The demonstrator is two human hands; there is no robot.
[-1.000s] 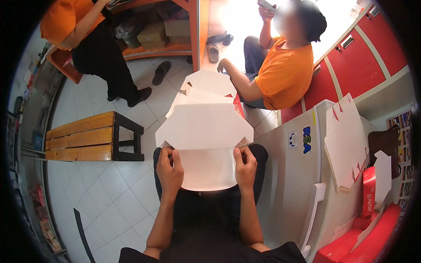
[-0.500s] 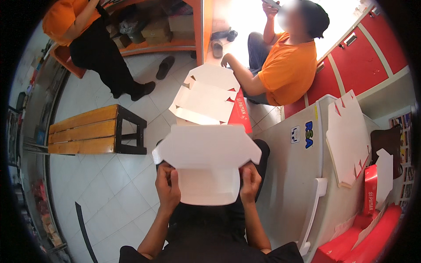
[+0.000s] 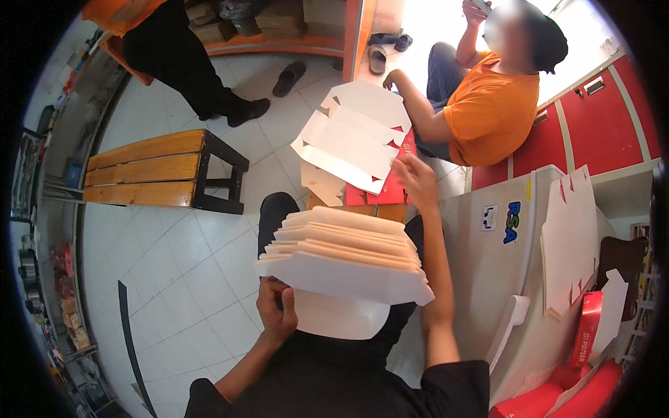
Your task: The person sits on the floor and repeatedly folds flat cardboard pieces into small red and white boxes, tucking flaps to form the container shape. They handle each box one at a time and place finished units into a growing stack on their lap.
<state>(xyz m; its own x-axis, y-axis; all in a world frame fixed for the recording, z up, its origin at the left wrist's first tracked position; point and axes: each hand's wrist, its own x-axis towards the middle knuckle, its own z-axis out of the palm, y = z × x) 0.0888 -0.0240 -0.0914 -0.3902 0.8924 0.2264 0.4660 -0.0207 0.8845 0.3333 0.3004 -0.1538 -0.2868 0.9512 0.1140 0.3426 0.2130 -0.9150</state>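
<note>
The left hand point(image 3: 277, 312) grips the near left edge of a stack of flat white cardboard box blanks point(image 3: 346, 261), thumb on top and fingers curled under, so the stack sits tilted over the person's lap in the near middle of the scene, its layered cream edges fanned toward the far side. The right hand point(image 3: 416, 180) is stretched far out to the right of the stack, its fingers loosely spread and resting on the edge of a large unfolded white cardboard box blank point(image 3: 350, 148) that lies on the floor (whether the fingertips actually pinch it or only touch it cannot be told). That blank lies over a pile of red printed cardboard sheets point(image 3: 390, 189), and a second white unfolded blank point(image 3: 369, 103) lies just beyond it. Farther right a seated person in an orange shirt point(image 3: 490, 111) rests a hand near the far blank. To the left stands a low wooden slatted bench with black legs point(image 3: 164, 171) on the white tiled floor point(image 3: 181, 272). To the right of the lap is a white chest appliance point(image 3: 488, 265) with more white box blanks point(image 3: 571, 244) leaning on its top.
</note>
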